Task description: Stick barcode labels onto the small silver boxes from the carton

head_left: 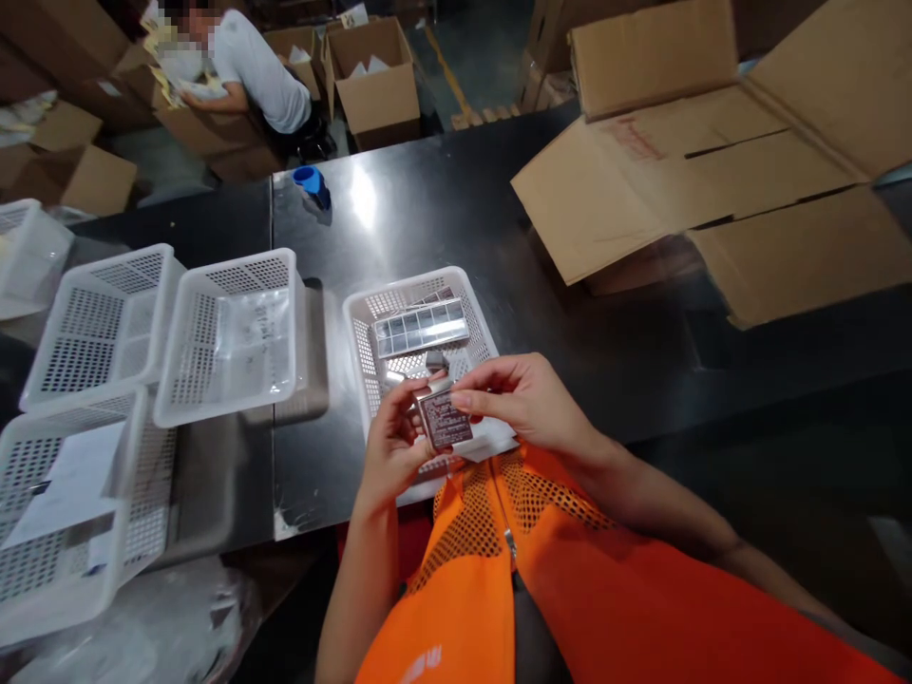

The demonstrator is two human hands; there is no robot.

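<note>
Between my two hands is a small dark, square, flat piece with rows of light print (446, 421), tilted toward me. My left hand (394, 435) closes on its left edge. The thumb and fingers of my right hand (523, 399) pinch its upper right corner. Right below and beyond them stands a white perforated plastic basket (356, 328). Inside it lie a silvery strip divided into squares (422, 327) and some small grey and white pieces that I cannot make out. My hands cover the near part of the basket.
More white baskets (226, 332) stand at the left, one with a clear plastic bag (255, 328) in it, another with paper sheets (67, 480). A blue holder (313, 187) is near the far edge. An opened cardboard box (684, 171) spreads across the right. Beyond the table a person (263, 76) bends over boxes.
</note>
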